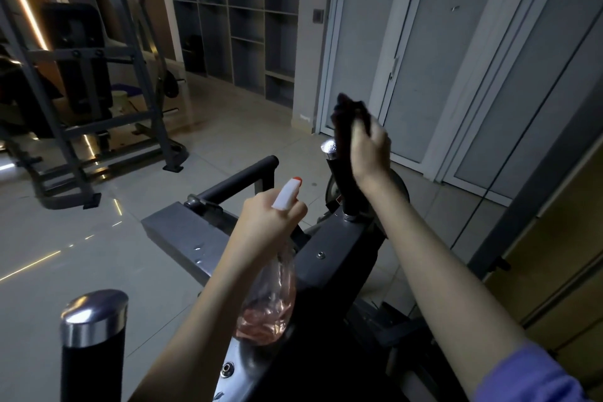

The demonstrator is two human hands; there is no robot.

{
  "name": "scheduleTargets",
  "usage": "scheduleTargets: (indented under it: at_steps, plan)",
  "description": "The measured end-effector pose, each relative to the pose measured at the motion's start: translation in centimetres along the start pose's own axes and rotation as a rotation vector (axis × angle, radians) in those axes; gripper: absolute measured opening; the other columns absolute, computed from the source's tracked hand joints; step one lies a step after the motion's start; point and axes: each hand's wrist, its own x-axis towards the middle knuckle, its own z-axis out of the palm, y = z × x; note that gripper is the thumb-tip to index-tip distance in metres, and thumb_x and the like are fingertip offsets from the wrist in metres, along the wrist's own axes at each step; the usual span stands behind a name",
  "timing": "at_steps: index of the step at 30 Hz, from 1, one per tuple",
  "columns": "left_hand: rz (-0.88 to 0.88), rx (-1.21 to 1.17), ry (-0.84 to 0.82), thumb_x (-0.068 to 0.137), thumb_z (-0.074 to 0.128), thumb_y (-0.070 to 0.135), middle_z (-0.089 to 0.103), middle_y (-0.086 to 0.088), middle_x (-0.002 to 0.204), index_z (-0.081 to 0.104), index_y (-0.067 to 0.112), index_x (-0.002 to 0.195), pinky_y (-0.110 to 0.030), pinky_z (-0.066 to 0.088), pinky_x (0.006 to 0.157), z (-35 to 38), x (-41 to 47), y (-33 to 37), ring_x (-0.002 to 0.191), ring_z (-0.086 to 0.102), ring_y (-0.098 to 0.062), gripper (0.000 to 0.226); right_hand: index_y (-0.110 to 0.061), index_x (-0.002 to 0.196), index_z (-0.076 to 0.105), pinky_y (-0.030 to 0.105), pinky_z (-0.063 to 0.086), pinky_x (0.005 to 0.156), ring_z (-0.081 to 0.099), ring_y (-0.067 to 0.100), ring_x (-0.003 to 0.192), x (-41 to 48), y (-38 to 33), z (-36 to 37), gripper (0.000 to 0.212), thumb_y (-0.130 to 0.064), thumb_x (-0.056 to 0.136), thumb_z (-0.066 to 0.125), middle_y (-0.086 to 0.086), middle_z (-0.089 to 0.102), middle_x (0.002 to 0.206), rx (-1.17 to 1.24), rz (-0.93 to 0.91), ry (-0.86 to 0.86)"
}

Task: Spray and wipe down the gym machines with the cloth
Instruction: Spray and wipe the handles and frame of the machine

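Observation:
My left hand [267, 222] grips a clear spray bottle [269, 300] of pink liquid by its neck, and its white nozzle with an orange tip points up and away. My right hand [370, 152] holds a dark cloth [347, 119] beside the upright black handle [342, 179] of a dark gym machine [336, 248]; the handle's chrome cap shows just left of the cloth. A second chrome-capped black handle [93, 330] stands at the lower left.
A grey metal bar and frame [182, 232] of the machine stretch out to the left. A large weight rack [85, 75] stands at the far left on the tiled floor. Open shelving [241, 16] and pale doors [424, 52] line the back.

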Motion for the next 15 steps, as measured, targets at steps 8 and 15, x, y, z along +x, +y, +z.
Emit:
scheduleTargets:
  at_steps: [8,15]
  plan:
    - [0.018,-0.001,0.019,0.087,0.055,0.017,0.045,-0.027,0.073,0.047,0.012,0.068,-0.036,0.032,0.061,0.1,-0.2,0.3,0.061,0.036,-0.022,0.022,-0.005,0.111,0.06,0.033,0.041,0.082,0.053,0.032,0.103,0.0,-0.5,3.0,0.031,-0.026,0.097,0.042,0.014,0.062,0.109,-0.857,-0.486,-0.205]
    - [0.005,-0.074,0.036,0.085,0.056,0.023,0.039,-0.009,0.065,0.041,-0.003,0.073,-0.031,0.027,0.057,0.0,-0.6,0.1,0.057,0.031,-0.018,0.033,-0.008,0.096,0.062,0.027,0.045,0.065,0.061,0.025,0.081,3.2,-3.6,1.1,0.022,-0.026,0.091,0.051,0.008,0.062,0.086,-0.448,0.083,-0.537]
